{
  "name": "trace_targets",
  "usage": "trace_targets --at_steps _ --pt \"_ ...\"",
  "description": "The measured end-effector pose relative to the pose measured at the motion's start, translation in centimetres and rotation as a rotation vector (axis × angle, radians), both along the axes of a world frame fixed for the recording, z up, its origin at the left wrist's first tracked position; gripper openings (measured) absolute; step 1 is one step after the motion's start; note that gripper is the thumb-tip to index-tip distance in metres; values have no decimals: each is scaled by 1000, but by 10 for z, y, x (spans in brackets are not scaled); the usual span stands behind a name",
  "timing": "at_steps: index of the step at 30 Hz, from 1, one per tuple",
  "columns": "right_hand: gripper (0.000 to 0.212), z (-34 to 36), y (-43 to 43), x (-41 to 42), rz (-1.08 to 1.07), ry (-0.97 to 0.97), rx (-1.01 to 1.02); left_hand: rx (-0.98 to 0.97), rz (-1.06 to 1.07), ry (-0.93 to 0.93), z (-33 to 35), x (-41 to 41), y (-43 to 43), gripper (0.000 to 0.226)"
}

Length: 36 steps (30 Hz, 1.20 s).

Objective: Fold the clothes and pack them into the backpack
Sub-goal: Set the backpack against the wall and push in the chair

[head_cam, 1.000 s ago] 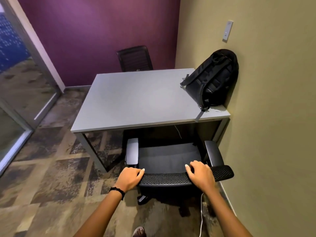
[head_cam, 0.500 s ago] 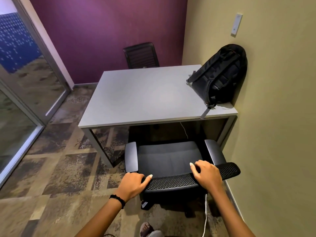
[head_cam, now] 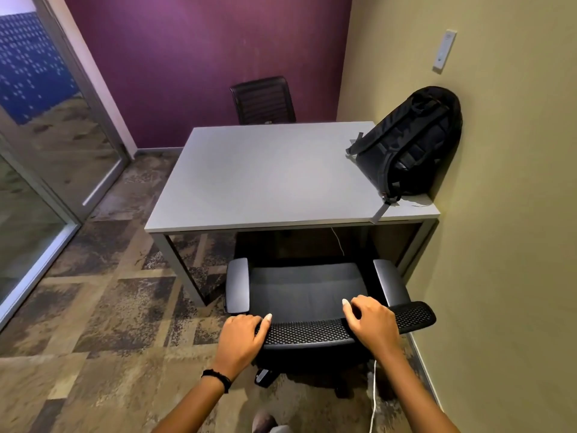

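A black backpack (head_cam: 412,142) stands on the right end of the grey table (head_cam: 265,176), leaning against the yellow wall, a strap hanging over the table's front edge. No clothes are in view. A black office chair (head_cam: 307,292) with a mesh backrest stands in front of the table. My left hand (head_cam: 242,340) grips the left end of the backrest's top edge. My right hand (head_cam: 371,323) is curled over the top edge nearer its right end.
A second dark chair (head_cam: 263,100) stands behind the table against the purple wall. A glass partition (head_cam: 37,170) runs along the left. A white cable (head_cam: 373,398) hangs by my right arm. Patterned carpet covers the floor on the left.
The chair has rolled back out from under the table with both hands still on its backrest. The view has shifted left, so the table and backpack sit further right.
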State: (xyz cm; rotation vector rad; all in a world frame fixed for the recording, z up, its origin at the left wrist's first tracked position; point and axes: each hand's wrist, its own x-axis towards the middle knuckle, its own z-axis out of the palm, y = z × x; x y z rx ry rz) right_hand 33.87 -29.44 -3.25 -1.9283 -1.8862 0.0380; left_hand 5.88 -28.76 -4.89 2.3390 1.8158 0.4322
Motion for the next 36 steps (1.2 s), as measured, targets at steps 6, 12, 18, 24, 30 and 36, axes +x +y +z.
trace_targets --at_steps 6,12,18,24,30,36 --pt "37 -2 17 -15 20 -22 -15 13 10 14 -3 -17 21 84" --pt "36 2 40 -27 -12 3 -94 6 -2 9 -4 -30 43 76" --pt "36 1 65 -26 8 -2 -186 76 -14 -18 9 -34 62 59" --pt "41 8 79 11 28 -74 -234 51 18 -9 13 -47 81 66" --pt "43 6 82 22 105 -78 -288 52 -92 -6 11 -29 69 77" --pt "41 7 93 33 97 -34 -263 35 -70 39 17 -19 78 72"
